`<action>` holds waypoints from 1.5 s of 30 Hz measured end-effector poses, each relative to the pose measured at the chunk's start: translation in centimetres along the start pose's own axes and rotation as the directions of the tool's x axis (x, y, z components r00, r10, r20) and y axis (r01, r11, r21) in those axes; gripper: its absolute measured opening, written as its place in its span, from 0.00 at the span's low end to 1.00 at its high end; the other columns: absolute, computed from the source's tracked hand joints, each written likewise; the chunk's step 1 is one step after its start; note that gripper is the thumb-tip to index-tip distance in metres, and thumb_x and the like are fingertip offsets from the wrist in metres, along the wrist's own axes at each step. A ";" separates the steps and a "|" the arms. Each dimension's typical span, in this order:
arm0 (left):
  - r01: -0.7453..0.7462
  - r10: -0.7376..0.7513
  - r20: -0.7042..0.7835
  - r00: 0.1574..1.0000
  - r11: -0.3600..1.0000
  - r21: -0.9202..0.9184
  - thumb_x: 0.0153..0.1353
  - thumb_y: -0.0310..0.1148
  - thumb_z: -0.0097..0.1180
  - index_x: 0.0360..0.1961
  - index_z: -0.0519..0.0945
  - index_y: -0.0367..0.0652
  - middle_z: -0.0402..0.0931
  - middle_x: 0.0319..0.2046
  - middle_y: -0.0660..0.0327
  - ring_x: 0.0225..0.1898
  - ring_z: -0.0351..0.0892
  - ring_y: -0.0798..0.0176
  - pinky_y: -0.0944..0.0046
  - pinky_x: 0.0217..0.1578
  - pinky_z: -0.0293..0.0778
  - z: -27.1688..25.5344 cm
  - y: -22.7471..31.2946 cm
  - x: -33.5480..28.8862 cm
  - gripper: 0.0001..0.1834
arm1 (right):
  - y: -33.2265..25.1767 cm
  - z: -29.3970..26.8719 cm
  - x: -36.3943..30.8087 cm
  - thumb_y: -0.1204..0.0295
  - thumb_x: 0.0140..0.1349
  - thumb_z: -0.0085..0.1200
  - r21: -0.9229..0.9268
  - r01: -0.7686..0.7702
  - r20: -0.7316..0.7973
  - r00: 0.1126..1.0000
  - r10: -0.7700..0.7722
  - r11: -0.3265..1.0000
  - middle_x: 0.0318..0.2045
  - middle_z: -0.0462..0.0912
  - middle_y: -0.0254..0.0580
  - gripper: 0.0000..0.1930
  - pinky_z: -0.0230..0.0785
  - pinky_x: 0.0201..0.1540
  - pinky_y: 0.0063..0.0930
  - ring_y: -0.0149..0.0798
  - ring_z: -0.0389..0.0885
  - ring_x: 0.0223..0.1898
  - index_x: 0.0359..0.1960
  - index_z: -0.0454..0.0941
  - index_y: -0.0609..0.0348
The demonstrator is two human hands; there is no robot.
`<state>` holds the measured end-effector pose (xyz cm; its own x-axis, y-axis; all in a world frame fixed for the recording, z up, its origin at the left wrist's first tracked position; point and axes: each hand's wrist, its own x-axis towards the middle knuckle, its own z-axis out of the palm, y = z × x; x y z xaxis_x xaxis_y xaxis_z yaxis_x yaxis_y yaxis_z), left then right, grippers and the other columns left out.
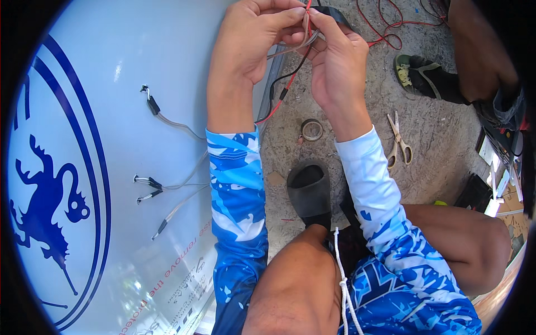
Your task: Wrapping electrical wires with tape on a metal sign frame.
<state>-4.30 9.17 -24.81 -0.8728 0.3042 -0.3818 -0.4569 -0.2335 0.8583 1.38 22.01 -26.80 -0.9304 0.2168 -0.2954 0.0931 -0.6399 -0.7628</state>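
Note:
At the top edge my left hand (245,50) pinches a bunch of thin grey wires (306,27) between thumb and fingertips. My right hand (339,70) grips the same bunch from the other side, thumb and finger closed on it. A red wire (308,4) meets the grey ones at my fingertips. Below them a red-and-black wire pair (283,94) hangs down to the panel edge, with black sleeves on it. Something flat and black (333,15) shows behind my right fingers; its kind is unclear.
A glossy white panel (128,128) with a blue emblem lies left, with several grey leads (176,120) ending in black sleeves. A tape roll (311,130) and scissors (399,142) lie on the concrete. Red cable (393,25) and another person's sandalled foot (427,78) are at upper right.

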 end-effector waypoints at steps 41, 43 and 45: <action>-0.108 0.139 -0.157 0.978 0.976 0.191 0.71 0.18 0.52 0.39 0.78 0.33 0.79 0.30 0.60 0.29 0.78 0.70 0.70 0.30 0.76 1.6 1.8 -2.2 0.03 | -0.8 -0.8 1.1 0.67 0.72 0.55 0.007 0.065 0.283 0.957 -0.064 0.998 0.35 0.89 0.48 0.11 0.83 0.43 0.34 0.40 0.90 0.33 0.42 0.82 0.64; -0.117 0.149 -0.159 0.976 0.974 0.192 0.71 0.18 0.52 0.40 0.78 0.33 0.79 0.30 0.60 0.29 0.78 0.70 0.70 0.31 0.76 1.7 1.8 -2.2 0.03 | -0.8 -1.1 1.1 0.67 0.72 0.55 -0.045 0.079 0.264 0.962 -0.064 0.996 0.34 0.89 0.48 0.11 0.84 0.41 0.33 0.40 0.90 0.33 0.42 0.82 0.64; -0.095 0.145 -0.206 0.968 0.968 0.234 0.71 0.18 0.52 0.40 0.78 0.33 0.78 0.32 0.60 0.31 0.78 0.70 0.69 0.32 0.77 1.7 1.8 -2.4 0.03 | -0.7 -1.1 1.2 0.67 0.73 0.54 -0.098 0.091 0.242 0.968 -0.065 0.991 0.34 0.88 0.49 0.12 0.84 0.39 0.32 0.40 0.90 0.32 0.42 0.82 0.65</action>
<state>-2.73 9.58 -21.73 -0.9462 0.0700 -0.3160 -0.3191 -0.0381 0.9469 0.54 23.53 -27.23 -0.9926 0.0731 -0.0968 0.0419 -0.5421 -0.8392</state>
